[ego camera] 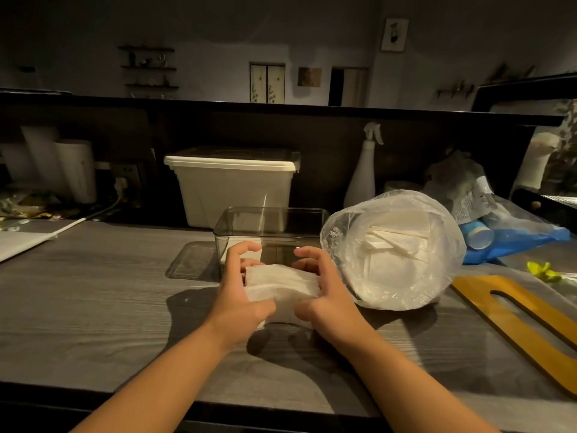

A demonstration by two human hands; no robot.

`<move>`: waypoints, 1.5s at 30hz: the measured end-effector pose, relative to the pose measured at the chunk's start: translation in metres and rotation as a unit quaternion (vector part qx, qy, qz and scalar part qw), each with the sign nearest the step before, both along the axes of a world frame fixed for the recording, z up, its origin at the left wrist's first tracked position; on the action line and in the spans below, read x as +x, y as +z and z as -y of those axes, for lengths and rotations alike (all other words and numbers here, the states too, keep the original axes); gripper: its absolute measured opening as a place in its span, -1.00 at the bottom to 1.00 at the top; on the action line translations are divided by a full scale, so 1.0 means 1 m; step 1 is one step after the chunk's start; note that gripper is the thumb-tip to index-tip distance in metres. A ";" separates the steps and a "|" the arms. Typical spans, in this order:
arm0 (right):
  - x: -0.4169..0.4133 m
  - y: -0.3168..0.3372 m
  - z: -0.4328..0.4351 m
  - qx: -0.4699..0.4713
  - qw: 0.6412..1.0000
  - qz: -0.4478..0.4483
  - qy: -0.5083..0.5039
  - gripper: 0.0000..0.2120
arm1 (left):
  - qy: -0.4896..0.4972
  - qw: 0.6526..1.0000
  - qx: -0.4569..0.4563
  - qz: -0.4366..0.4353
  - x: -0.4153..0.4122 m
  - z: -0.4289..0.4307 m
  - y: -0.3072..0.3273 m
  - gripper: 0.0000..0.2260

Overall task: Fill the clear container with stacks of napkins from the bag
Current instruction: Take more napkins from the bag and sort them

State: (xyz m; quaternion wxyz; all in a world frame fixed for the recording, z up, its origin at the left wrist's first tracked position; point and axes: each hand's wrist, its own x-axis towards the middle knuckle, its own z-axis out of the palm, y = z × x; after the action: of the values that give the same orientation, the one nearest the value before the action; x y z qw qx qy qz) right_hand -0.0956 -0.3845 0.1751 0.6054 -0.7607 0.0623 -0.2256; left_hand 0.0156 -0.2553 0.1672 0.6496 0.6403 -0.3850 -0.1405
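While both hands hold one stack of napkins (pixel 281 285) just above the counter (pixel 93 307), the filling looks to be at an early stage. The left hand (pixel 240 295) curls its fingers round the left end of the stack and the right hand (pixel 324 295) curls round the right end, with the thumbs on the near side, so the stack is gripped from both ends. It hangs just in front of the container (pixel 274 210), below its rim and not yet inside.

The container stands open on the counter, directly behind the hands, and through its clear walls most of the inside looks dark and unfilled. A pale patch shows low at its near left corner, beside the left fingertips; it may be napkins already put in, but I cannot tell. A clear lid (pixel 190 260) appears to lie flat against the container's left side.

The bag (pixel 390 245) lies just right of the container, mouth gaping toward the camera, with a good heap of white napkins visible through the plastic. By my judgement, then, at most one stack is in, one is in hand and ready to lift over the rim, and most of the supply waits in the bag. Several more loads seem needed before the container is full.

Behind it stand a lidded white bin (pixel 234 189) and a spray bottle (pixel 362 176); a yellow board (pixel 515 314) lies to the right.
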 end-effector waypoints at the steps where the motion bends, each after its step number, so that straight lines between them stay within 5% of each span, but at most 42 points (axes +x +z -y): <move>1: -0.001 0.000 0.002 -0.001 1.000 -0.005 -0.015 -0.26 | 0.006 1.000 0.004 0.000 0.000 -0.001 0.001 -0.23; 8: 0.000 -0.003 0.005 0.010 0.998 -0.010 -0.063 -0.45 | 0.035 0.999 0.004 -0.023 0.008 0.000 -0.004 -0.33; 13: -0.002 -0.001 0.003 -0.010 0.999 -0.023 -0.022 -0.38 | -0.032 0.998 0.050 0.014 0.000 0.000 0.001 -0.13; 21: 0.003 -0.002 0.005 0.016 0.999 0.022 -0.041 -0.42 | -0.014 1.000 -0.010 -0.006 0.001 0.003 0.001 -0.31; 33: 0.003 -0.007 0.012 0.027 0.998 -0.013 -0.062 -0.37 | -0.016 0.998 0.053 0.034 0.005 0.004 -0.002 -0.25; 40: 0.005 -0.006 0.009 0.015 0.995 0.019 -0.097 -0.49 | 0.044 0.999 -0.021 0.012 0.007 0.009 -0.004 -0.29; 45: 0.006 -0.005 0.006 0.006 0.999 -0.001 -0.041 -0.34 | -0.033 0.999 -0.005 -0.027 0.004 0.010 -0.003 -0.23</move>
State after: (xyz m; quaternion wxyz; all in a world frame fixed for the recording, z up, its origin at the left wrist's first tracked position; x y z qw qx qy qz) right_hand -0.0901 -0.3908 0.1701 0.6002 -0.7539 0.0956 -0.2496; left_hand 0.0193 -0.2654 0.1647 0.6581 0.6196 -0.3891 -0.1776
